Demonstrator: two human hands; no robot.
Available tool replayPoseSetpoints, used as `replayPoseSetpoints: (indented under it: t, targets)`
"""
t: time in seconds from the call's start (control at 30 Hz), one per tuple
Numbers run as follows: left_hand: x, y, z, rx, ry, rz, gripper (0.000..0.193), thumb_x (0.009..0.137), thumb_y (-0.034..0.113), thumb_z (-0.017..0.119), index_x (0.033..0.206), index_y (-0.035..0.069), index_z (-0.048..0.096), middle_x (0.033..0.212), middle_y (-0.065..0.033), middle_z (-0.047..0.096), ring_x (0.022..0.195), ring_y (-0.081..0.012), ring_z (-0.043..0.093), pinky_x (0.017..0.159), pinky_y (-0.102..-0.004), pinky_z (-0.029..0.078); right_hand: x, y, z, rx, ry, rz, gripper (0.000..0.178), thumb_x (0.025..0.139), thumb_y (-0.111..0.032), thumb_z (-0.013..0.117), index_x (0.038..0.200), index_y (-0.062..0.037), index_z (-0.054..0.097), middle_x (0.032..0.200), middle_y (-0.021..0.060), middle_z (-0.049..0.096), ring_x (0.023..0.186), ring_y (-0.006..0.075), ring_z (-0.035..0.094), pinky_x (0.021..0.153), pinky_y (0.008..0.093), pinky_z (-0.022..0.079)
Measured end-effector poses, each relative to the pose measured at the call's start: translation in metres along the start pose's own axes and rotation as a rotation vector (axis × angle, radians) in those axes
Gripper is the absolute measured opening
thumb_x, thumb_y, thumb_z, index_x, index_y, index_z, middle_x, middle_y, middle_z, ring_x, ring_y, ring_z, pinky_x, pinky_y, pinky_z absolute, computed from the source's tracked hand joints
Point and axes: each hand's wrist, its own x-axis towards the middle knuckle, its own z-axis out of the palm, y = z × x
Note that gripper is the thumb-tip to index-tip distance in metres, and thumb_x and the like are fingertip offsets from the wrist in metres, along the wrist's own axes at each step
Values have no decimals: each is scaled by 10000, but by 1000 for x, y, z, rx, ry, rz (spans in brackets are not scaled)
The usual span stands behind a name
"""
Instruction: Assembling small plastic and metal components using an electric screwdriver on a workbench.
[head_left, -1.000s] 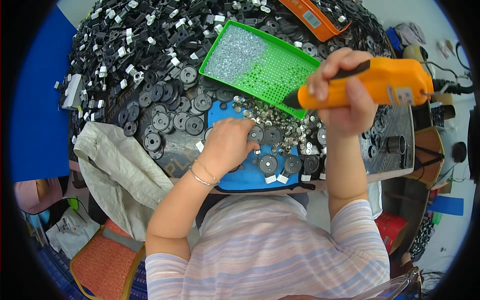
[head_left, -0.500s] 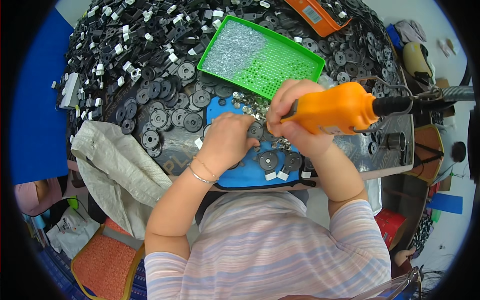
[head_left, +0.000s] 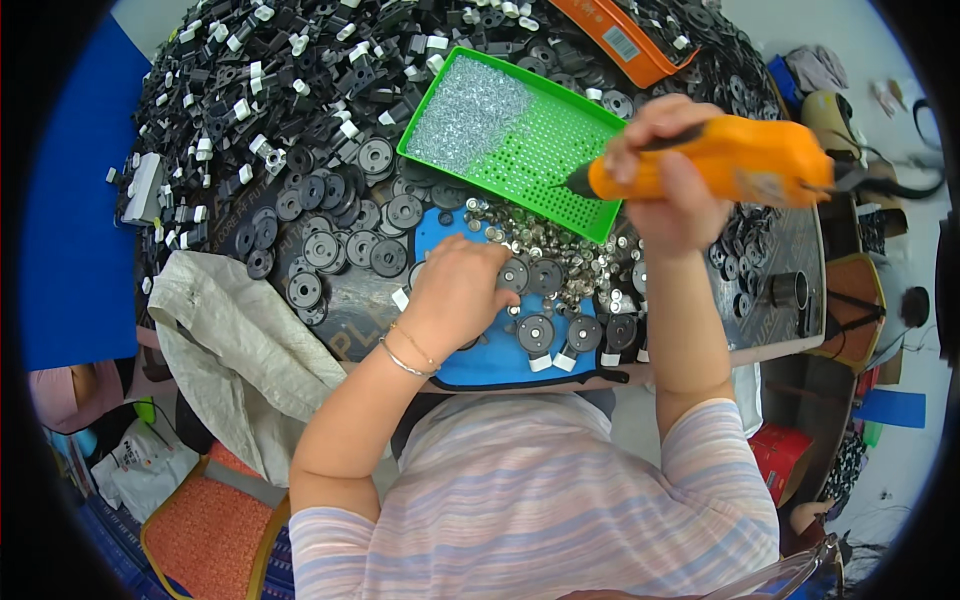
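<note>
Cluttered worktable, blue mat at its near edge, right hand clenched around an orange power tool, dark tip above the right part of a green tray, left hand just beside a black disc, whether grasping cannot be told.

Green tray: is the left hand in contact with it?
Apart. The head view shows a visible gap: blue mat and small metal parts lie between the fingers of the left hand and the near rim of the green tray.
</note>
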Motion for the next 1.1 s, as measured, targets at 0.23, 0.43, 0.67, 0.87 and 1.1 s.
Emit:
replayPoseSetpoints:
  t: [0.23,0.43,0.67,0.87,1.1]
  targets:
    - [-1,2,-3,17,-27,-10,389,625,185,791,950,24,649,796,-155,645,829,-336,590,790,-407,450,-8,32,-5,-171,-43,113,190,815,-27,561,990,23,506,912,144,545,661,178,564,616,292,476]
    - [0,0,-3,14,-65,-39,425,635,202,789,996,27,648,852,-137,652,853,-313,596,882,-409,434,-6,33,-4,-176,-47,136,177,821,-13,548,990,27,512,908,139,552,664,160,564,616,283,479]
    - [1,0,-3,10,-69,-29,427,632,194,791,997,24,648,868,-137,654,868,-303,602,932,-427,418,-4,33,-5,-154,-37,129,176,821,-7,544,991,30,513,911,141,554,661,159,562,615,283,479]
    - [-1,-2,1,3,34,34,352,612,174,797,897,28,649,765,-161,641,813,-331,599,798,-402,440,-4,34,-5,-161,-33,144,167,820,0,535,983,31,519,888,135,558,657,162,559,610,285,478]
    - [0,1,-3,19,-93,-30,430,635,183,790,1009,30,644,887,-126,653,883,-299,601,959,-442,406,-5,34,-5,-189,24,128,173,813,-24,545,977,26,521,863,130,561,646,166,563,604,294,481]
